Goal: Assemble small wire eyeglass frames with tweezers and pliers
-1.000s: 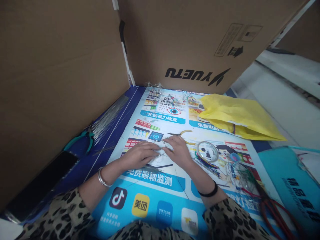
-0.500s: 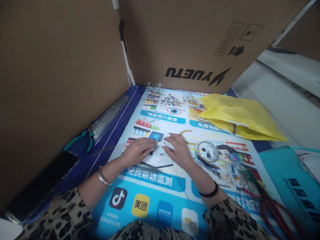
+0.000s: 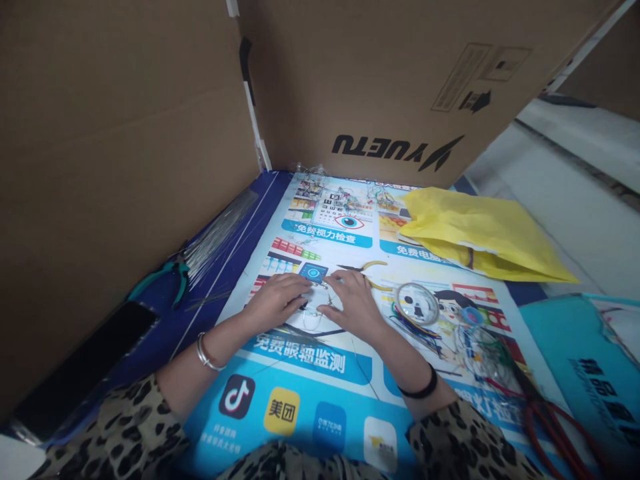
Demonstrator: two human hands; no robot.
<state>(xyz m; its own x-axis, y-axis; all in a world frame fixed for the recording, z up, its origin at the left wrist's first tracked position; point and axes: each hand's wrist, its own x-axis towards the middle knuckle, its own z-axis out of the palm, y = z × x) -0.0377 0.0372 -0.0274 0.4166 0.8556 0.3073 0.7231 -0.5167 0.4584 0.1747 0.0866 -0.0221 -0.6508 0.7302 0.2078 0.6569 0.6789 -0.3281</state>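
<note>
A thin wire piece with small beads [image 3: 315,315] lies over the printed sheet between my hands; its exact shape is too fine to make out. My left hand [image 3: 277,301] is closed, its fingertips pressed together at the left side of the wire. On the other side, my right hand [image 3: 357,305] has its thumb and forefinger apart, the tips near the wire and beads. Dark-tipped pliers with yellow handles [image 3: 376,265] lie just beyond my right hand. Loose dark wires [image 3: 305,333] rest below the hands.
Teal-handled pliers [image 3: 175,283], straight wires [image 3: 215,237] and a black phone-like slab [image 3: 95,370] lie left. A tape roll [image 3: 417,304], red-handled scissors [image 3: 555,427], a yellow bag [image 3: 485,233] and a teal folder [image 3: 565,340] are right. Cardboard panels [image 3: 350,80] stand behind.
My right thumb has moved down and away from the forefinger, widening the gap between them. My left hand has barely moved.
</note>
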